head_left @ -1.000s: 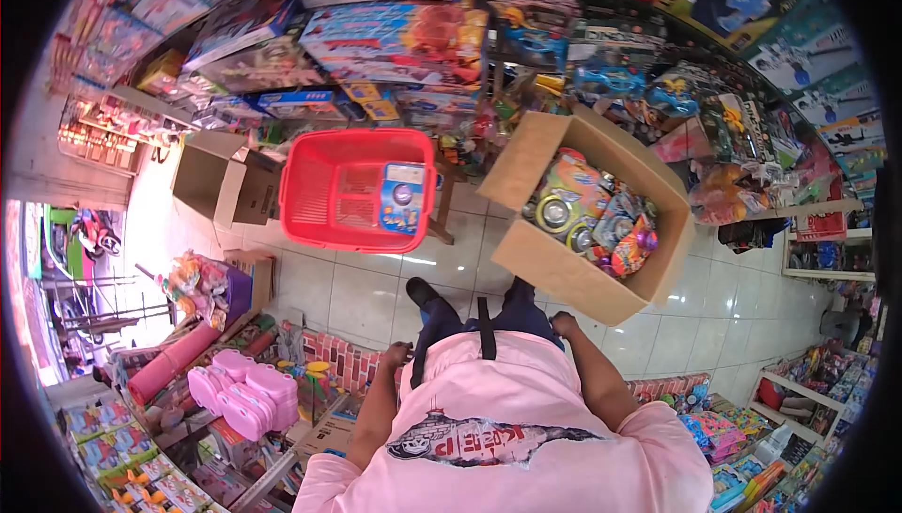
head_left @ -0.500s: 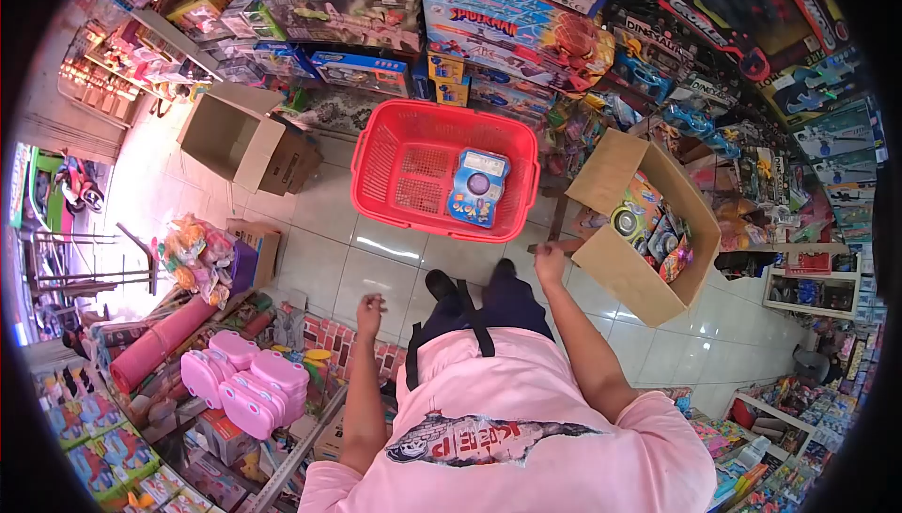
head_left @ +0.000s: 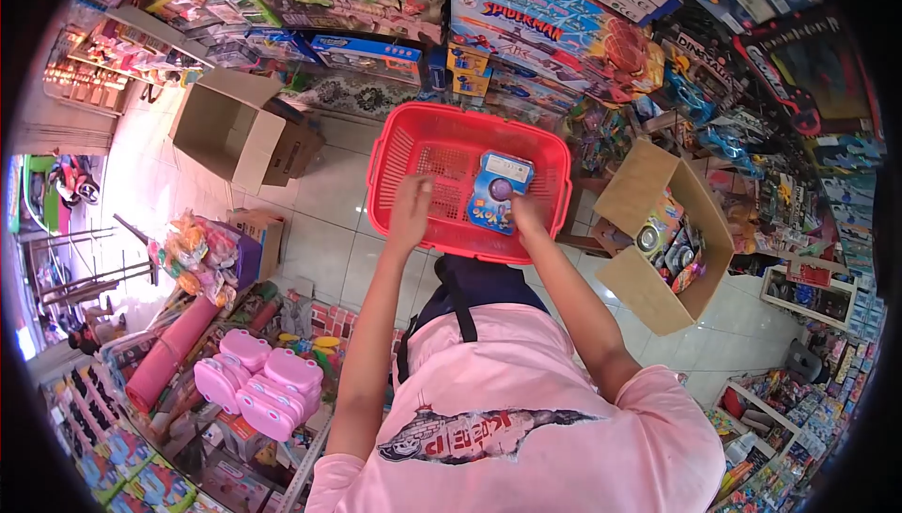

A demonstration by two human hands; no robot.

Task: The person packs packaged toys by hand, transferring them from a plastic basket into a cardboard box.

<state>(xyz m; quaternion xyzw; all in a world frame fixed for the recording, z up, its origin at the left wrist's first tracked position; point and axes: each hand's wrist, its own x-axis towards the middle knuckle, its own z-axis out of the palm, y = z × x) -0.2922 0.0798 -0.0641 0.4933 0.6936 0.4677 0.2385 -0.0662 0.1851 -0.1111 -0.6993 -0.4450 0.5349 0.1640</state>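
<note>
A red plastic basket (head_left: 395, 128) with slotted walls sits on the tiled floor in front of me. Inside it, right of the middle, lies a blue yo-yo pack (head_left: 490, 205) with a round purple centre. My right hand (head_left: 528, 216) reaches over the near right rim and takes the pack by its right edge; some fingertips are hidden. Over the basket's left part is my left hand (head_left: 411, 213), its fingers stretched out and holding nothing.
An open carton (head_left: 639, 273) of packaged toys stands at right, another open carton (head_left: 214, 128) at far left. Pink cases (head_left: 272, 386) and a pink roll (head_left: 171, 353) lie at near left. Boxed toys (head_left: 554, 29) line the shelf ahead.
Both hands have moved forward from beside my body to the basket. My right hand has reached the yo-yo pack. The view has shifted slightly, and the basket appears nearer my legs.
</note>
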